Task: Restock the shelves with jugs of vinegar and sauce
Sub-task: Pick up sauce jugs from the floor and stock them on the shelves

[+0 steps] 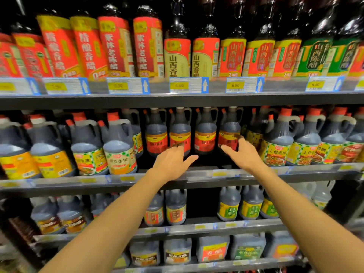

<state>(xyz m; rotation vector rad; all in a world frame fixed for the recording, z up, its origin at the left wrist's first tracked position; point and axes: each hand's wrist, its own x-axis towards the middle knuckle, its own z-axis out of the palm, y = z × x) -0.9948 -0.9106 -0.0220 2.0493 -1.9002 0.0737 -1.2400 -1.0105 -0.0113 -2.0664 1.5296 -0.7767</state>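
the left hand (173, 162) hides the lower label of a red-labelled jug (180, 133) at frame centre; its fingertips smear with motion. top-shelf bottles (177, 46) lose their caps at the upper edge. price tags (65, 86) at upper left blur unreadable.

Head view – close, facing shelves (177, 99), seemingly level

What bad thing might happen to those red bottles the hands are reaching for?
The left hand and right hand reach with spread fingers into the row of red-label jugs on the middle shelf. These jugs stand close together, so a nudge to one may tip its neighbours. They also sit set back from the shelf edge, so a jug pulled forward carelessly might slide off the front. Neither hand grips a handle yet, so a grab could slip.
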